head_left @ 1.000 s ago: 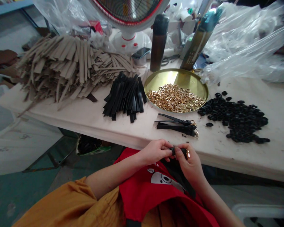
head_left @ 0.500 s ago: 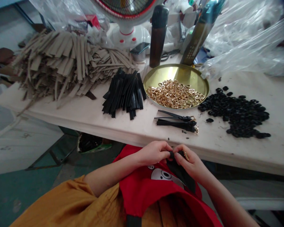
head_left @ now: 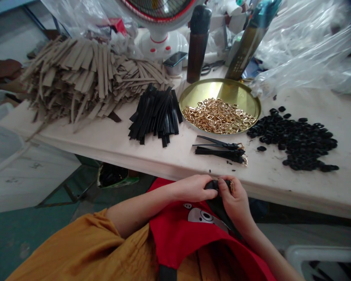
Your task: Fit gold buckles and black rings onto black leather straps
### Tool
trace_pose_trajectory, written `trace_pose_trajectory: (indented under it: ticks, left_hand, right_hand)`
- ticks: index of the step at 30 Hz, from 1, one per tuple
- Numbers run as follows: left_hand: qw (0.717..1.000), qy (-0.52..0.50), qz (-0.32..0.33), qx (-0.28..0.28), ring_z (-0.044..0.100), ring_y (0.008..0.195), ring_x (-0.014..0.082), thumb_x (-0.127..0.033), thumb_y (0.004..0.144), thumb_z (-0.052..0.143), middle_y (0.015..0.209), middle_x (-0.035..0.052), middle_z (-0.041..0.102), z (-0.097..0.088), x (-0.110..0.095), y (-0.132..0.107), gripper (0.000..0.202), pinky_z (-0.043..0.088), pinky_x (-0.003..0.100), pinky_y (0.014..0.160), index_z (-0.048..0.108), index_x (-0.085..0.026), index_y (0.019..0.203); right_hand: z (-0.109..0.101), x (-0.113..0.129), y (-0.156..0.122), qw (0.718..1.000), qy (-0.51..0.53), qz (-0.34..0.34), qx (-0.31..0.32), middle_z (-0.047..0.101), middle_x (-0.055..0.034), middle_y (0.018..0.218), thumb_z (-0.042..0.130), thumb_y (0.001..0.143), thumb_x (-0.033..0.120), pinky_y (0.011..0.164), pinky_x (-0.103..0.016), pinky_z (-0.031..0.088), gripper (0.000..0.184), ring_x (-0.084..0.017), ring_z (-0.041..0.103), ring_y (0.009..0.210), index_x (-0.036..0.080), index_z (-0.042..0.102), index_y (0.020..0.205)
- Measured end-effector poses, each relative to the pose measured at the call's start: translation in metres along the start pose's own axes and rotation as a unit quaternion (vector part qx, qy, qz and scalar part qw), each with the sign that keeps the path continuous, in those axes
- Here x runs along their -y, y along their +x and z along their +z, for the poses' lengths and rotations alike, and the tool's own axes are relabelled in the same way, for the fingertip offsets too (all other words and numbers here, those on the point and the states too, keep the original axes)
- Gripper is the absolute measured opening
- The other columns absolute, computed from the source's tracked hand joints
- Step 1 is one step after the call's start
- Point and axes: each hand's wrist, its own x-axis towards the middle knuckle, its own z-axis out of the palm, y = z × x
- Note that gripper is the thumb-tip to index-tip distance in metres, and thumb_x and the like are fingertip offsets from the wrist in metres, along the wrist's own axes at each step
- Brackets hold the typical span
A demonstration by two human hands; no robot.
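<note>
Over the red apron, by the table's front edge, my left hand (head_left: 197,188) and my right hand (head_left: 234,197) are closed on one short black strap (head_left: 213,185). A gold buckle shows at the strap's right end, by the fingers of my right hand. Much of the strap is covered by my fingers. Just beyond on the table lie several black straps with gold buckles (head_left: 222,150). Behind them a round gold tray (head_left: 219,86) holds a heap of loose gold buckles (head_left: 219,116). Black loops (head_left: 301,140) are piled to the right, plain black strips (head_left: 155,115) to the left.
A big heap of grey-beige strips (head_left: 82,78) covers the table's left end. At the back stand a fan (head_left: 160,43), a dark bottle (head_left: 197,47), a leaning spray can (head_left: 248,43) and a phone (head_left: 175,58). Clear plastic sheeting (head_left: 310,54) spreads at the back right.
My right hand has turned, its thumb now lying across the strap. More of the strap shows between my hands, and the buckle has come up beside my right fingers. The view has shifted slightly.
</note>
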Motion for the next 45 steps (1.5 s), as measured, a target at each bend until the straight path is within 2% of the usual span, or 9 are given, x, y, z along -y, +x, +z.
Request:
trace_pose_trajectory:
  ticks: [6, 11, 19, 23, 28, 32, 35, 40, 45]
  left_hand:
    - [0.988, 0.115, -0.051, -0.092, 0.059, 0.072, 0.0216, -0.037, 0.081, 0.039, 0.085, 0.0102, 0.065, 0.011, 0.003, 0.002, 0.031, 0.041, 0.028, 0.062, 0.058, -0.014, 0.089]
    - [0.987, 0.125, -0.064, -0.077, 0.059, 0.069, 0.0214, -0.035, 0.080, 0.040, 0.081, 0.0098, 0.066, 0.008, 0.006, 0.002, 0.029, 0.041, 0.027, 0.060, 0.059, -0.014, 0.086]
    - [0.993, -0.106, -0.028, 0.051, 0.055, 0.065, 0.0106, -0.022, 0.084, 0.032, 0.075, 0.0034, 0.064, -0.015, 0.015, 0.002, 0.029, 0.041, 0.020, 0.062, 0.059, -0.012, 0.080]
    - [0.982, -0.179, -0.041, 0.032, 0.058, 0.067, 0.0101, -0.025, 0.083, 0.040, 0.079, 0.0027, 0.065, -0.014, 0.023, -0.001, 0.025, 0.043, 0.019, 0.061, 0.059, -0.012, 0.092]
    - [0.995, -0.098, -0.002, 0.000, 0.057, 0.070, 0.0106, -0.023, 0.081, 0.045, 0.078, 0.0018, 0.066, -0.008, 0.019, -0.002, 0.021, 0.041, 0.019, 0.065, 0.063, -0.014, 0.087]
    - [0.997, -0.081, -0.014, 0.000, 0.057, 0.070, 0.0103, -0.024, 0.081, 0.045, 0.079, 0.0010, 0.066, -0.005, 0.015, -0.003, 0.021, 0.040, 0.018, 0.064, 0.063, -0.015, 0.088]
    - [0.995, -0.078, -0.040, 0.050, 0.054, 0.058, 0.0093, -0.023, 0.081, 0.041, 0.069, -0.0001, 0.064, -0.006, 0.015, -0.004, 0.022, 0.038, 0.018, 0.055, 0.061, -0.013, 0.083]
    - [0.997, 0.002, -0.009, 0.073, 0.050, 0.062, 0.0108, -0.026, 0.078, 0.046, 0.070, 0.0003, 0.060, -0.011, 0.017, -0.002, 0.020, 0.033, 0.018, 0.052, 0.060, -0.013, 0.082]
    - [0.995, -0.050, -0.026, 0.079, 0.046, 0.059, 0.0096, -0.033, 0.080, 0.043, 0.063, -0.0026, 0.052, 0.001, 0.021, 0.003, 0.026, 0.030, 0.018, 0.050, 0.059, -0.014, 0.076]
  right_hand:
    - [0.003, 0.004, 0.005, 0.992, 0.080, 0.084, 0.055, 0.047, 0.0036, 0.055, 0.046, 0.081, 0.047, 0.048, -0.025, 0.037, 0.027, -0.013, 0.044, 0.050, 0.020, 0.050, 0.083]
    - [-0.007, -0.007, 0.012, 0.974, 0.095, 0.096, 0.182, 0.053, 0.0022, 0.058, 0.052, 0.078, 0.046, 0.047, -0.024, 0.037, 0.031, -0.013, 0.047, 0.050, 0.019, 0.053, 0.093]
    - [-0.008, -0.007, 0.013, 0.959, 0.155, 0.136, 0.196, 0.046, 0.0062, 0.049, 0.054, 0.074, 0.051, 0.044, -0.022, 0.032, 0.032, -0.009, 0.040, 0.044, 0.020, 0.049, 0.082]
    - [-0.008, -0.005, 0.010, 0.951, 0.147, 0.151, 0.226, 0.042, 0.0072, 0.048, 0.053, 0.074, 0.053, 0.043, -0.022, 0.029, 0.034, -0.009, 0.036, 0.043, 0.020, 0.048, 0.079]
    - [-0.017, -0.007, 0.008, 0.951, 0.084, 0.112, 0.275, 0.043, 0.0061, 0.051, 0.052, 0.076, 0.047, 0.042, -0.021, 0.027, 0.027, -0.010, 0.037, 0.045, 0.020, 0.051, 0.079]
    - [-0.016, -0.007, 0.004, 0.964, 0.043, 0.062, 0.254, 0.048, 0.0035, 0.057, 0.051, 0.077, 0.041, 0.044, -0.022, 0.032, 0.022, -0.011, 0.041, 0.049, 0.020, 0.053, 0.077]
    - [-0.010, -0.007, -0.001, 0.976, 0.046, 0.061, 0.202, 0.045, 0.0038, 0.054, 0.052, 0.076, 0.041, 0.044, -0.022, 0.032, 0.023, -0.011, 0.040, 0.049, 0.019, 0.053, 0.075]
    - [-0.004, -0.007, -0.006, 0.973, 0.118, 0.108, 0.169, 0.037, 0.0065, 0.050, 0.053, 0.076, 0.046, 0.041, -0.021, 0.025, 0.027, -0.009, 0.033, 0.045, 0.019, 0.050, 0.076]
    - [0.002, -0.013, -0.010, 0.950, 0.207, 0.174, 0.152, 0.035, 0.0082, 0.048, 0.055, 0.075, 0.049, 0.041, -0.021, 0.022, 0.030, -0.008, 0.030, 0.043, 0.020, 0.048, 0.078]
